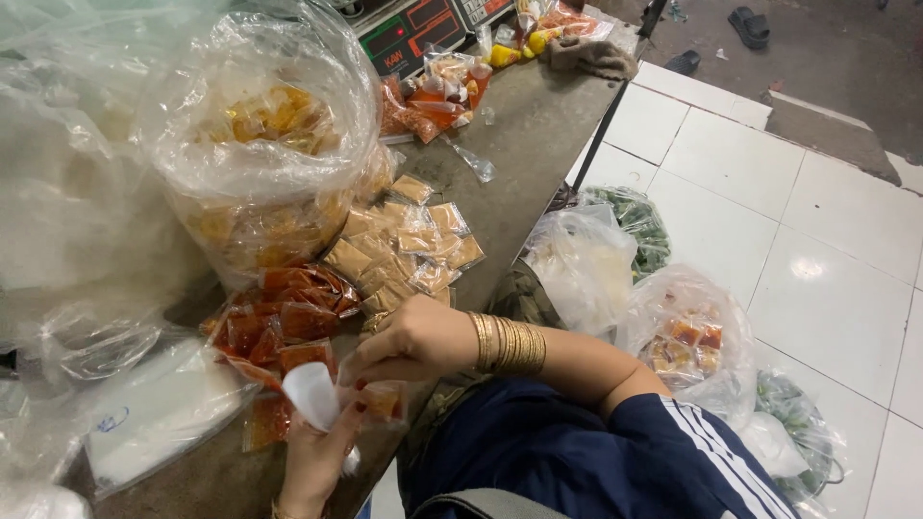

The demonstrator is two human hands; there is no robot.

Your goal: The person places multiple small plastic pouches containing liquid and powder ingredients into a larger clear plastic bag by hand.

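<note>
Gripping a small white bag open, both hands work above red sauce packets on the tabletop.

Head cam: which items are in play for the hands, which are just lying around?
In play:
left hand
right hand
small white plastic bag
red sauce sachets
tan powder sachets

Lying about:
digital weighing scale
grey cloth
bagged green vegetables on floor

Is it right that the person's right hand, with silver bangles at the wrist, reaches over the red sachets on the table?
Not quite: the bangles are gold, not silver, as the head view shows. The right hand does reach over the red sachets on the table.
</note>
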